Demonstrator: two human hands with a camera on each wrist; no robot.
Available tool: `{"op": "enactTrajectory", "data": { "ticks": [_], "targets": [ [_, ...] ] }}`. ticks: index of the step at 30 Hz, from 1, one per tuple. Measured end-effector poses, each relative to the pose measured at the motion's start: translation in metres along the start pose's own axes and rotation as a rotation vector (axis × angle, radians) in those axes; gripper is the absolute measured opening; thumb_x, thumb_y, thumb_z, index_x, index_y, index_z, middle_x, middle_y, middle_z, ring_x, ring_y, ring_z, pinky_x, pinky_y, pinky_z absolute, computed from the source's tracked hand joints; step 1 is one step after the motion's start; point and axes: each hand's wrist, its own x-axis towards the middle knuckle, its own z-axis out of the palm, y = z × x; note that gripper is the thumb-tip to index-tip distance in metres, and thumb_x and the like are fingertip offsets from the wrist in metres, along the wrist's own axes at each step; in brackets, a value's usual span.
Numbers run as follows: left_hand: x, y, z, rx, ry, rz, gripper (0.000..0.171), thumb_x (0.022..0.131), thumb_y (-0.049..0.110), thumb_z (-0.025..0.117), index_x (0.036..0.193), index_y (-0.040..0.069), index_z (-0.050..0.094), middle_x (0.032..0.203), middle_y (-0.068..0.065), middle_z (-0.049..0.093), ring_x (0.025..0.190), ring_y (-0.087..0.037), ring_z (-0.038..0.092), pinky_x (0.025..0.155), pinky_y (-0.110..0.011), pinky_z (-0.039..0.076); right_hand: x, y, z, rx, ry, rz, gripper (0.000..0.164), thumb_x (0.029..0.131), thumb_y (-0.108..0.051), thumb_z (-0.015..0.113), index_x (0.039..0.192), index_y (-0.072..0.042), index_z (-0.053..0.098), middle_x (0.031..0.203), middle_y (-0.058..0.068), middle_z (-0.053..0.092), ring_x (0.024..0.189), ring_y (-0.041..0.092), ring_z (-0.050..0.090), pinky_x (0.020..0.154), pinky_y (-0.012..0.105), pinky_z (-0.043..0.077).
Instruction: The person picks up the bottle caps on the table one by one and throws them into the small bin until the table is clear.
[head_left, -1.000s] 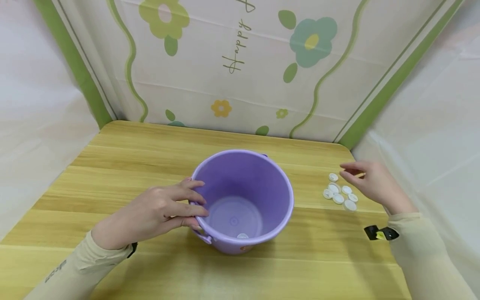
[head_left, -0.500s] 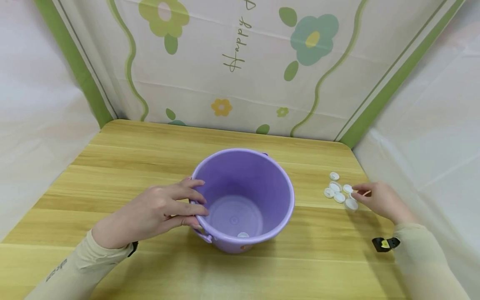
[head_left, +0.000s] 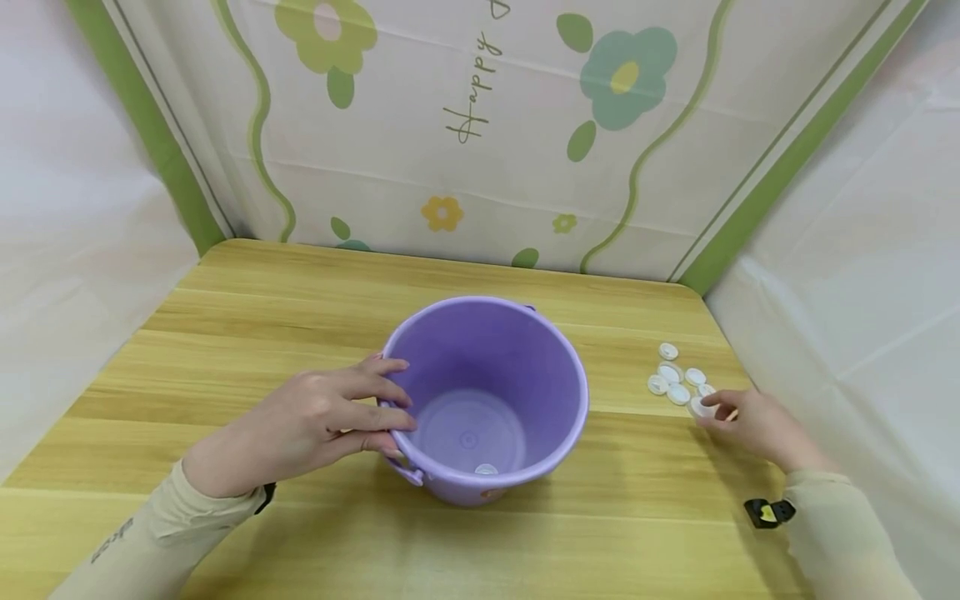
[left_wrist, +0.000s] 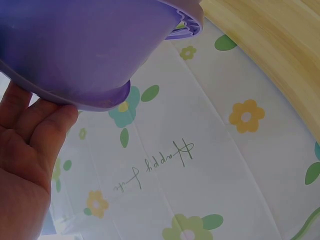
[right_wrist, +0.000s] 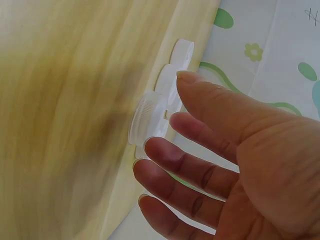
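Note:
A purple bucket (head_left: 480,383) stands mid-table, with one small white disc (head_left: 486,470) on its floor. My left hand (head_left: 322,421) grips its left rim, fingers over the inside and thumb outside by the handle joint. In the left wrist view the fingers (left_wrist: 50,117) lie along the rim. To the right is a cluster of white bottle caps (head_left: 670,372). My right hand (head_left: 761,427) is at the nearest cap (head_left: 701,407), fingertips right at its edge. In the right wrist view this ridged cap (right_wrist: 148,120) sits on the table, with thumb and fingers (right_wrist: 187,165) spread apart beside it.
The wooden table (head_left: 285,317) ends at a flowered white curtain (head_left: 480,167) behind and pale sheeting (head_left: 862,275) on the right, close past the caps. Bare wood lies between bucket and caps.
My right hand has moved down and toward me, from above the caps to the nearest cap. The left hand and bucket have stayed put.

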Motion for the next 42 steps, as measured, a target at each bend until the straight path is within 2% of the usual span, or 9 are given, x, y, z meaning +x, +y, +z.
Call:
{"op": "enactTrajectory", "data": {
  "ticks": [2,9,16,22,27,30,35,40,42],
  "targets": [
    [0.000,0.000,0.000,0.003,-0.001,-0.001,0.023,0.097,0.032,0.064,0.106,0.015,0.077,0.109,0.003,0.067,0.120,-0.031,0.060,0.114,-0.040,0.039,-0.001,0.000,0.002,0.003,-0.002,0.008,0.040,0.089,-0.032,0.076,0.113,0.000,0.070,0.083,-0.001,0.062,0.073,0.015,0.056,0.061,0.033,0.049],
    [0.002,-0.002,0.001,0.013,0.033,0.058,0.024,0.098,0.031,0.062,0.105,0.013,0.076,0.107,0.002,0.067,0.117,-0.033,0.062,0.112,-0.042,0.041,-0.003,-0.003,0.007,0.016,-0.008,0.028,0.046,0.089,-0.037,0.075,0.116,0.000,0.068,0.082,-0.003,0.062,0.069,0.014,0.053,0.060,0.031,0.047],
    [0.001,-0.001,0.001,0.022,0.030,0.041,0.024,0.097,0.033,0.063,0.105,0.014,0.077,0.107,0.001,0.068,0.118,-0.033,0.061,0.112,-0.041,0.041,-0.002,-0.003,0.009,-0.004,0.022,0.003,0.044,0.087,-0.033,0.077,0.115,0.000,0.069,0.083,-0.003,0.064,0.073,0.015,0.058,0.064,0.036,0.052],
    [0.001,0.000,0.001,0.020,0.020,0.026,0.023,0.095,0.033,0.066,0.104,0.014,0.077,0.108,0.002,0.067,0.118,-0.032,0.061,0.112,-0.039,0.041,0.001,-0.003,0.012,-0.012,0.056,-0.006,0.043,0.086,-0.032,0.079,0.114,-0.001,0.069,0.091,0.008,0.066,0.079,0.023,0.064,0.067,0.041,0.055],
    [0.000,0.001,0.001,0.022,-0.009,-0.003,0.024,0.098,0.033,0.062,0.105,0.015,0.077,0.108,0.002,0.068,0.120,-0.031,0.060,0.114,-0.035,0.040,0.003,-0.003,0.013,-0.018,0.079,-0.015,0.039,0.086,-0.029,0.079,0.113,-0.003,0.069,0.097,0.016,0.067,0.083,0.030,0.065,0.073,0.050,0.056],
    [-0.001,0.000,0.001,0.020,-0.002,0.007,0.025,0.098,0.033,0.061,0.105,0.015,0.076,0.108,0.002,0.067,0.120,-0.031,0.060,0.114,-0.036,0.040,0.004,-0.003,0.014,-0.018,0.086,-0.016,0.035,0.086,-0.027,0.079,0.111,-0.004,0.068,0.098,0.018,0.068,0.085,0.032,0.065,0.075,0.054,0.056],
    [0.001,0.000,0.001,0.025,0.025,0.039,0.025,0.098,0.032,0.061,0.105,0.014,0.076,0.108,0.003,0.067,0.118,-0.032,0.061,0.112,-0.039,0.042,0.006,-0.002,0.016,-0.017,0.104,-0.018,0.029,0.086,-0.023,0.079,0.106,-0.005,0.068,0.096,0.015,0.069,0.085,0.031,0.065,0.073,0.051,0.056],
    [0.000,0.001,0.001,0.021,0.001,-0.013,0.027,0.099,0.036,0.059,0.105,0.016,0.077,0.108,0.004,0.067,0.119,-0.030,0.060,0.113,-0.037,0.040,0.008,-0.001,0.018,-0.024,0.126,-0.018,0.023,0.087,-0.021,0.079,0.102,-0.008,0.068,0.095,0.014,0.070,0.081,0.027,0.065,0.070,0.046,0.056],
    [0.000,0.001,0.001,0.022,-0.001,-0.014,0.027,0.099,0.036,0.059,0.105,0.016,0.077,0.108,0.004,0.067,0.119,-0.030,0.060,0.113,-0.037,0.040,0.008,-0.001,0.019,-0.024,0.126,-0.013,0.019,0.088,-0.021,0.078,0.099,-0.009,0.068,0.092,0.011,0.070,0.078,0.024,0.063,0.067,0.044,0.054]
  ]
}}
